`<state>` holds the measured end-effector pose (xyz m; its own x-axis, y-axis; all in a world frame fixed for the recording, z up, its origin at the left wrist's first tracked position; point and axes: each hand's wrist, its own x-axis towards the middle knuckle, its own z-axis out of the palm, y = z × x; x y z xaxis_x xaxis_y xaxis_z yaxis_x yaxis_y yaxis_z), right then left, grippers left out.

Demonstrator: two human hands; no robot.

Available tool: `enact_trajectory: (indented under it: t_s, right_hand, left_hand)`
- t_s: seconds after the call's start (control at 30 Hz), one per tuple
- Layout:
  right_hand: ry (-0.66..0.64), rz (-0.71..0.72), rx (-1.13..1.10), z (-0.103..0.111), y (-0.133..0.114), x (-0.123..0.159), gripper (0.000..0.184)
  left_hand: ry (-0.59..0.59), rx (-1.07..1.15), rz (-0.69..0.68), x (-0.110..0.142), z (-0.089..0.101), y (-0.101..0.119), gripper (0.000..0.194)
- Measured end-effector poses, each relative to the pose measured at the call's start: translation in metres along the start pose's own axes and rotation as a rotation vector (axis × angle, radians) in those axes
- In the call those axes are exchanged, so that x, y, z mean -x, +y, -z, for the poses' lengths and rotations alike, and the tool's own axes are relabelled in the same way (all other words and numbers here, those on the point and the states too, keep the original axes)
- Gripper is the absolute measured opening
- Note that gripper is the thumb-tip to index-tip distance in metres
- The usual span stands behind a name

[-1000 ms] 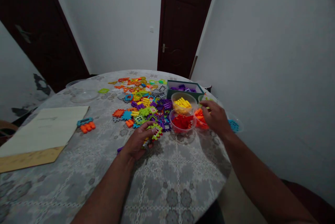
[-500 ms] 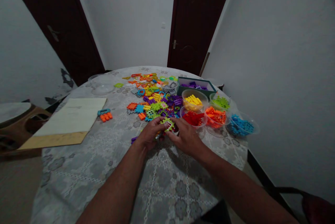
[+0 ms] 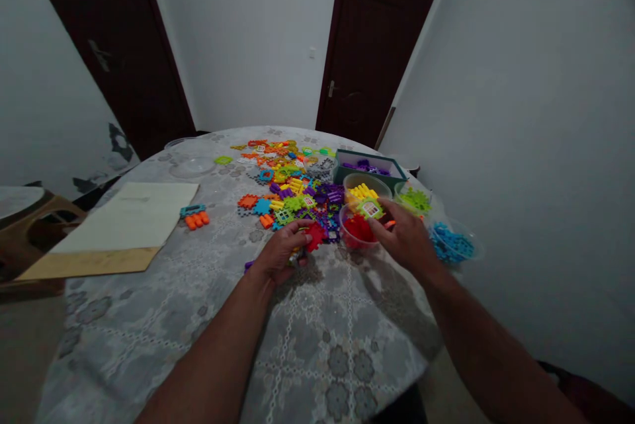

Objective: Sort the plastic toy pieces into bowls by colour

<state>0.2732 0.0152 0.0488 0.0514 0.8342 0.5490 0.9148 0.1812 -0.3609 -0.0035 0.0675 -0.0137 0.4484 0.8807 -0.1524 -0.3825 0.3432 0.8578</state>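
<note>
My left hand (image 3: 284, 251) is closed on a red toothed plastic building piece (image 3: 315, 237). Other small parts show under its fingers, too hidden to name. Farther right, my right hand (image 3: 409, 239) pinches a lime-green building piece with a white window (image 3: 370, 208) between thumb and fingers. That piece is over the clear bowl of red pieces (image 3: 358, 231). Just behind is a bowl of yellow pieces (image 3: 364, 191). My right hand mostly covers the orange pieces (image 3: 390, 224).
A heap of mixed building pieces (image 3: 292, 202) spreads across the table. To the right stand bowls of green pieces (image 3: 415, 199) and blue pieces (image 3: 451, 243), plus a box with purple pieces (image 3: 370, 166). At left lie a board (image 3: 119, 219) and a blue-and-orange group (image 3: 196, 217).
My hands have parted. The right one has moved right with the green window piece, over the red bowl. A red piece now shows in my left hand, which has barely moved.
</note>
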Motion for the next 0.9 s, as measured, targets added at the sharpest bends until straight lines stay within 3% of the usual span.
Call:
enact_trajectory:
  t_s: [0.23, 0.33, 0.4, 0.47, 0.53, 0.63, 0.73, 0.8, 0.9]
  right_hand:
    - [0.049, -0.146, 0.39, 0.042, 0.124, -0.062, 0.049]
    - [0.035, -0.168, 0.482, 0.043, 0.151, -0.073, 0.056]
    - [0.091, -0.142, 0.472, 0.04, 0.151, -0.071, 0.06]
    - [0.161, -0.093, 0.384, 0.033, 0.134, -0.061, 0.053]
    - [0.165, -0.03, 0.231, 0.025, 0.101, -0.046, 0.039]
    - [0.031, 0.07, -0.033, 0.009, 0.034, -0.014, 0.024]
    - [-0.171, 0.109, -0.262, -0.01, -0.028, 0.015, 0.021]
    - [-0.249, 0.112, -0.351, -0.024, -0.057, 0.027, 0.024]
    - [-0.281, 0.075, -0.407, -0.04, -0.078, 0.033, 0.024]
  left_hand:
    - [0.014, -0.015, -0.008, -0.004, 0.002, -0.001, 0.053]
    - [0.013, -0.026, -0.011, -0.005, 0.004, -0.002, 0.05]
    - [0.017, -0.033, -0.016, -0.005, 0.004, -0.003, 0.048]
    - [0.021, -0.044, -0.019, -0.006, 0.004, -0.003, 0.046]
    - [0.015, -0.055, -0.015, -0.005, 0.002, -0.003, 0.045]
    - [0.002, -0.073, -0.002, -0.003, -0.002, -0.002, 0.043]
    - [-0.011, -0.091, -0.007, 0.001, -0.007, -0.002, 0.041]
    - [-0.04, -0.095, -0.022, 0.004, -0.009, -0.002, 0.039]
    - [-0.07, -0.096, -0.041, 0.006, -0.01, -0.001, 0.038]
